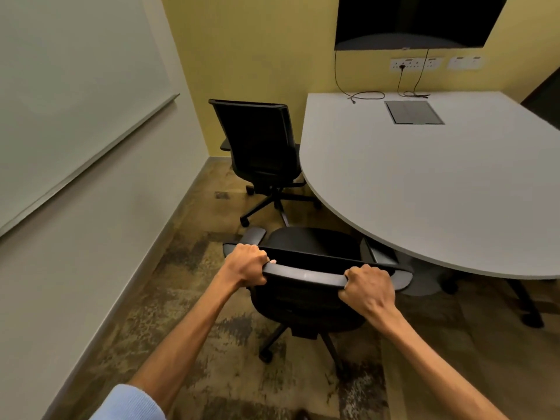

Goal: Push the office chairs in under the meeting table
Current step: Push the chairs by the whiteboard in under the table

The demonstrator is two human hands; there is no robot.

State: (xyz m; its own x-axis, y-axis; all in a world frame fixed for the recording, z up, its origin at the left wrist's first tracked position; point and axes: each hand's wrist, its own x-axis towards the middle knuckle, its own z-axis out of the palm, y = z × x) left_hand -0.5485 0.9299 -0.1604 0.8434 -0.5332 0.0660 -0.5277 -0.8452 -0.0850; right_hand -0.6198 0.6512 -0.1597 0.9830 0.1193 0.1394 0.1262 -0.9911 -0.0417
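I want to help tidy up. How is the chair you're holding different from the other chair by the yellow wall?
Both hands, left hand and right hand, grip the near chair; nobody touches the far chair. The near chair's seat is partly under the table; the far chair's seat only meets its edge. Both are black and on wheels.

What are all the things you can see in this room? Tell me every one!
office chairs: 2, black; near chair at the table's curved end, far chair by the table's left side.
meeting table: 1, white, right side.
panel: 1, grey, set in the tabletop.
screen: 1, black, on the yellow wall.
sockets: a row, white, under the screen.
cables: black, hanging onto the table.
whiteboard: 1, white, left wall.
carpet: brown, patchy.
left hand: gripping the near chair's back top.
right hand: gripping it too.
sleeve: light blue, left arm.
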